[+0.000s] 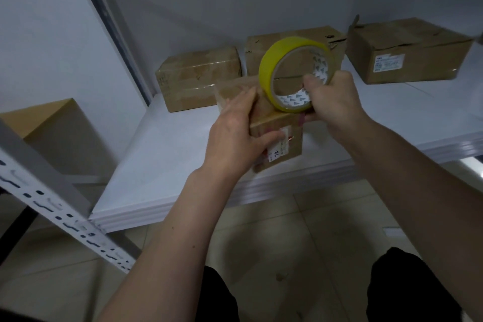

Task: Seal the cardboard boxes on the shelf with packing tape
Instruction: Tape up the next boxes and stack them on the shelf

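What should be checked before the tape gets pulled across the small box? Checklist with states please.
1. left hand grips the small box: ok.
2. right hand holds the yellow tape roll, fingers through its core: ok.
3. Roll touching the box top: ok.
4. Free tape end stuck down on the box: cannot tell, blurred.
5. Box supported by the shelf: not ok, it looks held above the front edge.
6. Box flaps closed flat: cannot tell, hands cover the seam.
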A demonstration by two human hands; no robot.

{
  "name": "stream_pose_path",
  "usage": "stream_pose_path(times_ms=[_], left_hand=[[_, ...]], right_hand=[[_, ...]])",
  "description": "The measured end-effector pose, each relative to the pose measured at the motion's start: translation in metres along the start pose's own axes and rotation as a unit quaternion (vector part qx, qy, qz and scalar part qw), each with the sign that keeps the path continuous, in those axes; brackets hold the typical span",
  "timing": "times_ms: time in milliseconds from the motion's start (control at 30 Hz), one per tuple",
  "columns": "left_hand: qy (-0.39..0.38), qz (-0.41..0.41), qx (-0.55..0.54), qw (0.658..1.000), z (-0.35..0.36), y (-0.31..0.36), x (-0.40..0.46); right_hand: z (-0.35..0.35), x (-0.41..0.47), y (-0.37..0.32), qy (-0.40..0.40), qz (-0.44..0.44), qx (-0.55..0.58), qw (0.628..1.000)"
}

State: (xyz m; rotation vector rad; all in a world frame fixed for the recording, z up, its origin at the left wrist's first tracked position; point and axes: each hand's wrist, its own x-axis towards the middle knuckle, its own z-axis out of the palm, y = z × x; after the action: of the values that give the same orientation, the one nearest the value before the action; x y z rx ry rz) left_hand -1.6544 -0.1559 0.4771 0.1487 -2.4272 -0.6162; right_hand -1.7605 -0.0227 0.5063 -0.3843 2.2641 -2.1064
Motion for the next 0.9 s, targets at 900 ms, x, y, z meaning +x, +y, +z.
stream_pose_path(times_ms=[900], left_hand=[[-0.023, -0.029, 0.034, 0.999, 0.001, 0.002, -0.002]], right_hand=[[-0.024, 0.016, 0.016, -0.104, 0.177, 0.225, 0.953]])
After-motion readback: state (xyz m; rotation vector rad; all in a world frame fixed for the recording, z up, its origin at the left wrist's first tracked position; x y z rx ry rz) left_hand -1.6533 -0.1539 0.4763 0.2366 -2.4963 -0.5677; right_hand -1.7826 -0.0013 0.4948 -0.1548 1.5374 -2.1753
